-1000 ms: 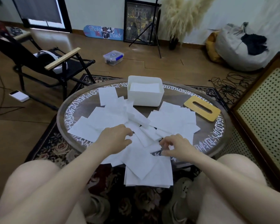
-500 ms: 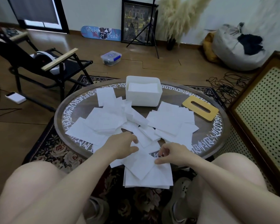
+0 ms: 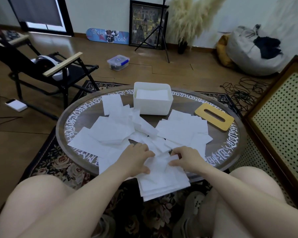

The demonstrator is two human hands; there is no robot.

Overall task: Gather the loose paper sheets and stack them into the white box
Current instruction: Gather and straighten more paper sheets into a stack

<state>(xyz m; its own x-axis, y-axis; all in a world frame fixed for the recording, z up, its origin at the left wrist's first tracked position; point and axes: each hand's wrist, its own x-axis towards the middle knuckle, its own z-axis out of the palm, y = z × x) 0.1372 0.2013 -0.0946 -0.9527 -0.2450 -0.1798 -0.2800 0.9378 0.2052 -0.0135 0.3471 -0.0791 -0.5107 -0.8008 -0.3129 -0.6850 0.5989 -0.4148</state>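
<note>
both hands [image 3: 162, 160] apparently gripping near sheets [image 3: 163, 179]

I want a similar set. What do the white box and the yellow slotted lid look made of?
Box: likely matte plastic, with smooth, even walls and rounded corners. Lid: perhaps bamboo or light wood, flat with a matte yellow-tan face and darker edge; painted board is possible.

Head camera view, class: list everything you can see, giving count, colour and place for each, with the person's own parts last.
paper sheets: many, white, spread over table
white box: one, table's far side, sheets inside
slotted lid: one, yellow, table right
table: one, round, brown
chair: one, black, left floor
clip-lid tub: one, clear, floor
tripod: one, black, by wall
left hand: on near sheets
right hand: pinching a sheet
</note>
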